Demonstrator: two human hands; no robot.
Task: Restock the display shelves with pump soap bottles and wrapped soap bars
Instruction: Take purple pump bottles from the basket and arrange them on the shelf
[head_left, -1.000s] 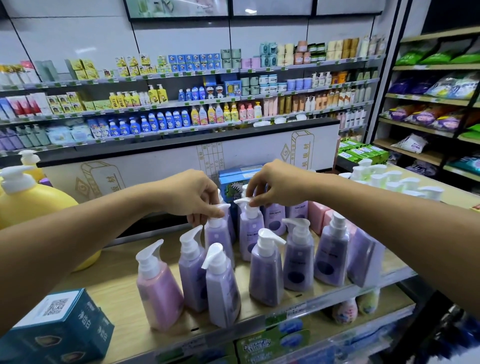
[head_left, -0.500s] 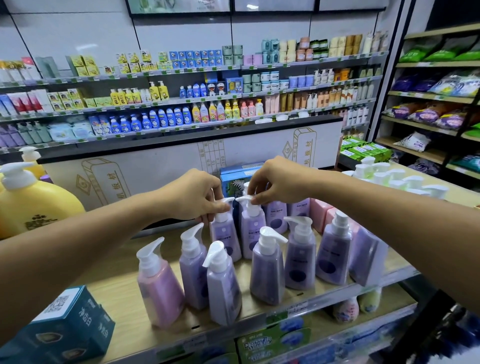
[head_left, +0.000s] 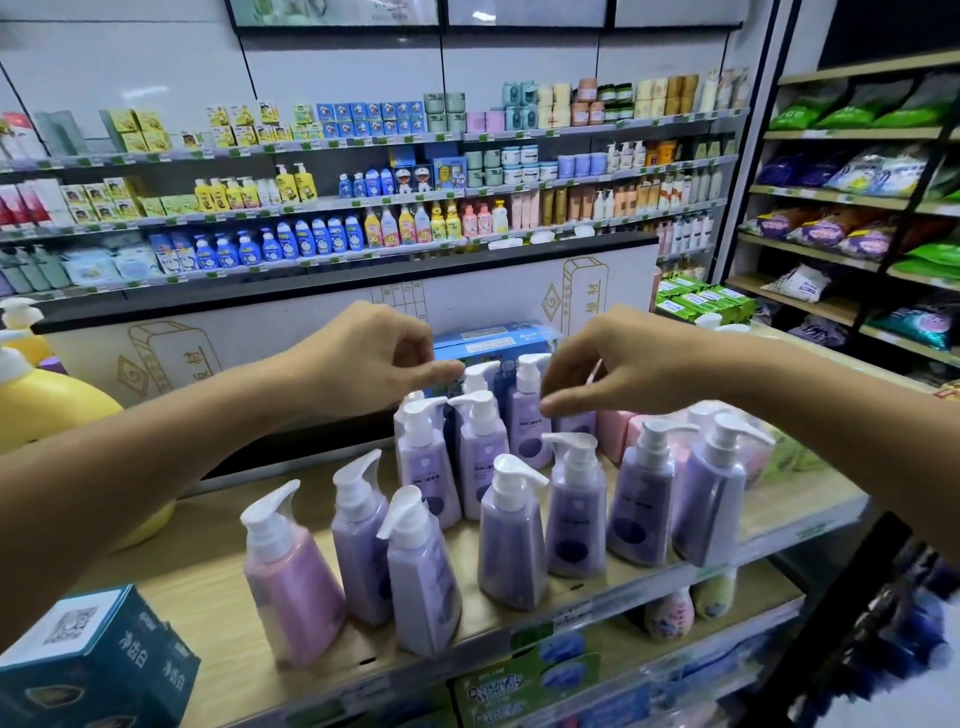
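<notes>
Several purple pump soap bottles (head_left: 511, 545) and one pink pump bottle (head_left: 291, 587) stand in loose rows on the wooden shelf (head_left: 208, 561). My left hand (head_left: 374, 358) hovers just above the back-row bottles (head_left: 480, 452), fingers loosely curled, thumb pointing at a white pump head; it holds nothing. My right hand (head_left: 613, 364) hangs over another back-row bottle (head_left: 527, 415) with relaxed fingers close to it, also holding nothing. Pink wrapped soap bars (head_left: 615, 431) sit behind the right-hand bottles.
A blue box (head_left: 493, 340) stands behind the bottles. A large yellow pump bottle (head_left: 47, 410) is at the left, a teal carton (head_left: 98, 660) at the front left. Green packs (head_left: 701, 301) lie at the back right. A lower shelf (head_left: 748, 603) holds more goods.
Both hands have let go of the pump heads they were pinching and lifted slightly. The back-row bottles now stand on their own. The view has shifted a little.
</notes>
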